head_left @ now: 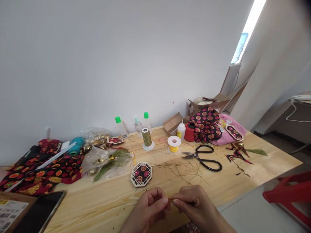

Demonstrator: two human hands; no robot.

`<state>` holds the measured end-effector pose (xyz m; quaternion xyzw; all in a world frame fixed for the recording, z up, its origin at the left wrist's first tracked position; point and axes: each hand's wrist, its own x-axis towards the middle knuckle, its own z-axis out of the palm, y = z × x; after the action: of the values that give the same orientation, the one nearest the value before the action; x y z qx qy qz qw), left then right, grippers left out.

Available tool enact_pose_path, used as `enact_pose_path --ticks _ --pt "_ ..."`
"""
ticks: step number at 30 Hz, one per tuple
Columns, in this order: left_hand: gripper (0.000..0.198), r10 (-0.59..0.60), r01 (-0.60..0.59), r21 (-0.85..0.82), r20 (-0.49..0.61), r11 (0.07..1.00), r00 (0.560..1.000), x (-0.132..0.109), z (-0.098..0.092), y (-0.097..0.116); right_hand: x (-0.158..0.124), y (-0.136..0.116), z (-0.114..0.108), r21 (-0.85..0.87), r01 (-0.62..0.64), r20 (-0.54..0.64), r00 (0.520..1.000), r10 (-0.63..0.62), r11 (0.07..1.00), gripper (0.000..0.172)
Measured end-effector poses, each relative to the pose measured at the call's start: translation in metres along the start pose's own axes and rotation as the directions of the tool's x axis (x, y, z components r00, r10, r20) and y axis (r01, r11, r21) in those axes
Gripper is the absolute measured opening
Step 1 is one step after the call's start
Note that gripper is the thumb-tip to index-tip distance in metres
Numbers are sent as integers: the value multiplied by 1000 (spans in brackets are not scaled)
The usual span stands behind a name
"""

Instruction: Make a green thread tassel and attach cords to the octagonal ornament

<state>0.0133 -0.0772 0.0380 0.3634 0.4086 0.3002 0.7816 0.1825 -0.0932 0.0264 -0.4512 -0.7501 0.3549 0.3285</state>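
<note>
At the front edge of the table, my left hand (151, 207) and my right hand (194, 203) meet with thumbs and forefingers pinched. A thin orange-red cord (170, 200) shows in the small gap between the fingertips; most of it is hidden by the fingers. Just beyond my left hand lies an octagonal wooden frame (141, 174) with patterned dark fabric inside. Loose olive threads (181, 168) are scattered ahead of my right hand. Black-handled scissors (202, 158) rest past them, blades pointing left.
A spool of olive thread (147, 137), a yellow cord spool (174, 145) and a glue bottle (181, 130) stand farther back. Patterned fabric (206, 124) heaps at right. Green tassel threads (111, 161) lie on plastic bags at left, near a phone (40, 212). A red stool (289, 194) stands right.
</note>
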Motion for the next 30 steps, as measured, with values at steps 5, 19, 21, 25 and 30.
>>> enact_pose_path --ticks 5,19,21,25,30 --pt "34 112 -119 335 43 935 993 -4 -10 4 3 -3 0 -75 -21 7 1000 22 997 37" --pt "18 382 -347 893 226 287 896 -10 -1 15 10 -14 2 -183 -4 93 995 21 983 27" --pt "18 390 -370 881 243 295 888 -10 -3 13 10 -15 2 -186 -9 102 994 28 983 26" --pt "17 416 -406 872 274 272 867 -9 -7 12 11 -15 2 -185 -39 108 992 60 982 27" --pt "19 376 -374 910 288 181 881 -9 -5 15 14 -16 1 -177 -82 132 986 106 981 23"
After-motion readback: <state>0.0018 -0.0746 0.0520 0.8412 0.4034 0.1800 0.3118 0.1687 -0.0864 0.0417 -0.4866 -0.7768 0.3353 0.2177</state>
